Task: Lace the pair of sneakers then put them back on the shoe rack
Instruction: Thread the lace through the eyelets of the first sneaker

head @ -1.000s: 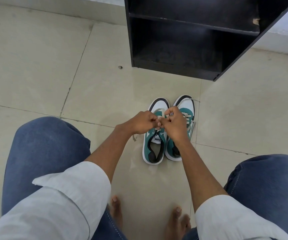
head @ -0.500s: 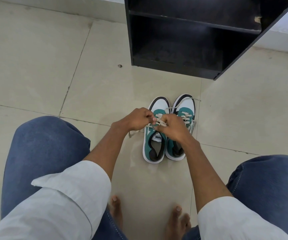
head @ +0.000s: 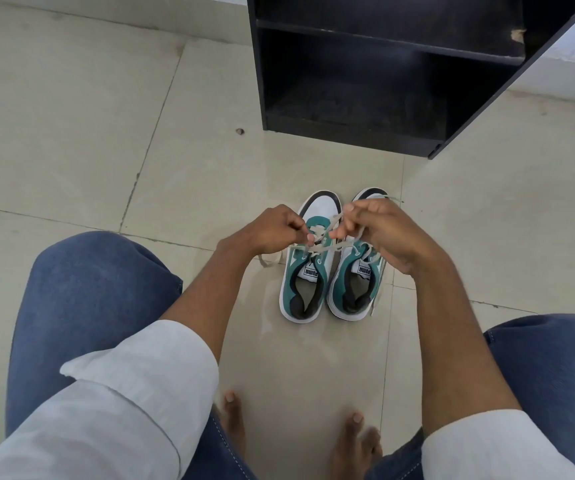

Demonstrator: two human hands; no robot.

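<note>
Two white and teal sneakers stand side by side on the tiled floor, toes pointing away from me: the left sneaker (head: pixel 305 282) and the right sneaker (head: pixel 357 285). My left hand (head: pixel 272 230) pinches one end of the left sneaker's beige lace (head: pixel 317 249) above its eyelets. My right hand (head: pixel 379 230) pinches the other end, held up over the right sneaker's front and hiding its laces. The black shoe rack (head: pixel 383 81) stands open just beyond the shoes.
My knees in blue jeans flank the shoes, left knee (head: pixel 99 289) and right knee (head: pixel 549 368). My bare feet (head: pixel 234 420) rest on the floor below. A small dark speck (head: pixel 240 131) lies on the tile left of the rack.
My hands have drawn apart, pulling the lace ends outwards and up. The right hand has lifted to the right, uncovering the tongues of both sneakers.
</note>
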